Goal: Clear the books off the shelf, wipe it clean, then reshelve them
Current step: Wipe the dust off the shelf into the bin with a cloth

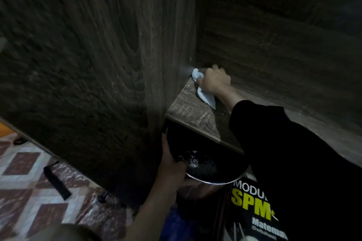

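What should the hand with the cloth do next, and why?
Probably drag the cloth forward to the front edge of the shelf. The right hand grips the cloth in the back left corner, the board looks speckled with dust, and the left hand holds a round metal container just below that edge, seemingly ready to catch what falls.

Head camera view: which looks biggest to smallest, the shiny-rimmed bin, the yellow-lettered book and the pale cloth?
1. The bin, widest in the picture.
2. The book, though the black sleeve hides part of it and it lies nearest the camera, so its rank is unsure.
3. The cloth, clearly smallest, bunched under the right hand.
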